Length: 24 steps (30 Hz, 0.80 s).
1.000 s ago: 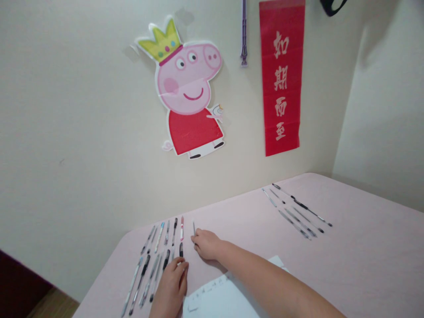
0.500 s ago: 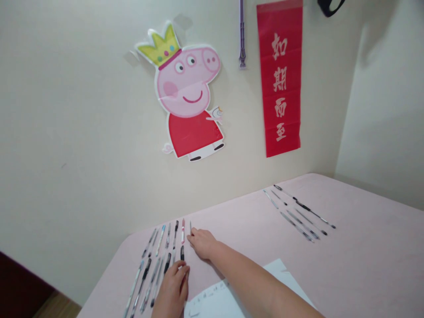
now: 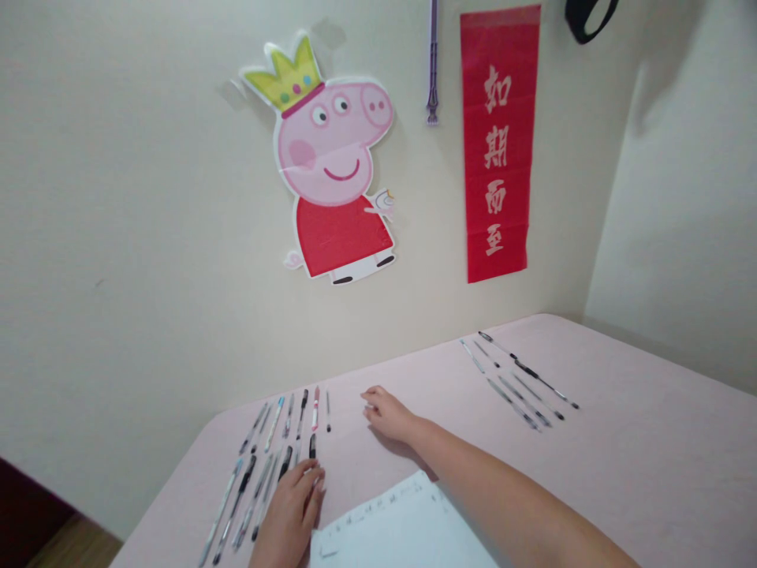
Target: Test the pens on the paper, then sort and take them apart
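Note:
My left hand (image 3: 291, 505) rests low over the front row of pens, its fingers curled and closed around a black-capped pen (image 3: 312, 446) whose upper end sticks out past them. The pen's lower part is hidden by the hand. My right hand (image 3: 385, 412) hovers just above the table, fingers a little apart, and nothing shows in it. To its left lies a thin pen (image 3: 328, 412) with a dark lower end. Beside that one is a pink and white pen (image 3: 315, 409), the neighbour of a black-gripped pen (image 3: 302, 414) in the back row.
A white sheet (image 3: 402, 528) with writing along its upper edge lies between my arms. Several more pens (image 3: 526, 383) form a group at the back right of the pink tabletop (image 3: 639, 442). A wall with a pig cutout (image 3: 343, 237) and a red banner (image 3: 497, 142) stands behind.
My right hand has let go of the thin pen at the end of the back row and moved right, away from it. The left hand keeps its place on the front row.

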{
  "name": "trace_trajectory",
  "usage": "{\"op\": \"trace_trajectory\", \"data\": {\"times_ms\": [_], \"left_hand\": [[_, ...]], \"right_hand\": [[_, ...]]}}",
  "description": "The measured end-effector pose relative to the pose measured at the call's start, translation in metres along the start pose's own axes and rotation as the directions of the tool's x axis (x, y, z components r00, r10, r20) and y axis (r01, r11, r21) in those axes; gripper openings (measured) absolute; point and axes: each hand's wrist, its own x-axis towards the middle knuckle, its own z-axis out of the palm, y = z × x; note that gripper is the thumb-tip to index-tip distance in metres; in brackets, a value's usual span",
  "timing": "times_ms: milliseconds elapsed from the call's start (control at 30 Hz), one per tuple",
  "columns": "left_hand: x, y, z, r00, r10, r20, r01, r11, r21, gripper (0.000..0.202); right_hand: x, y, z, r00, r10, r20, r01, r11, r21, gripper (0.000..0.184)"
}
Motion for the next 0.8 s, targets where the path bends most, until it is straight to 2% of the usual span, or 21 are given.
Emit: {"op": "trace_trajectory", "data": {"times_ms": [33,100,200,267,333,400,500,667,800], "left_hand": [[0.001,0.002,-0.002,1.0,-0.004,-0.003,0.004,1.0,-0.001,0.031],[0.004,0.008,-0.005,1.0,-0.009,-0.014,0.009,1.0,-0.006,0.033],[0.008,0.026,-0.01,1.0,0.008,-0.008,-0.008,0.999,-0.032,0.036],[0.009,0.042,-0.011,0.998,0.04,0.039,-0.037,0.997,-0.067,0.036],[0.009,0.058,-0.012,0.989,0.085,0.12,-0.072,0.992,-0.107,0.035],[0.008,0.071,-0.012,0.975,0.109,0.192,-0.083,0.987,-0.137,0.034],[0.006,0.082,-0.011,0.962,0.112,0.249,-0.07,0.983,-0.173,0.033],[0.002,0.087,-0.008,0.957,0.096,0.275,-0.032,0.973,-0.227,0.032],[0.0,0.092,-0.006,0.947,0.11,0.302,-0.015,0.954,-0.298,0.031]], "right_hand": [[-0.004,0.014,-0.014,0.995,0.093,-0.04,-0.098,0.986,-0.136,0.037],[-0.014,0.047,-0.046,0.97,0.217,-0.113,-0.238,0.943,-0.232,0.037],[-0.032,0.095,-0.09,0.899,0.38,-0.217,-0.435,0.831,-0.348,0.04],[-0.045,0.118,-0.109,0.859,0.452,-0.239,-0.511,0.755,-0.411,0.039],[-0.055,0.13,-0.118,0.846,0.486,-0.22,-0.529,0.71,-0.464,0.033],[-0.061,0.132,-0.121,0.854,0.487,-0.184,-0.507,0.698,-0.505,0.029],[-0.062,0.123,-0.118,0.878,0.459,-0.138,-0.455,0.708,-0.54,0.03],[-0.052,0.098,-0.105,0.905,0.419,-0.077,-0.392,0.749,-0.534,0.032],[-0.046,0.069,-0.087,0.918,0.395,-0.025,-0.356,0.797,-0.487,0.034]]}}
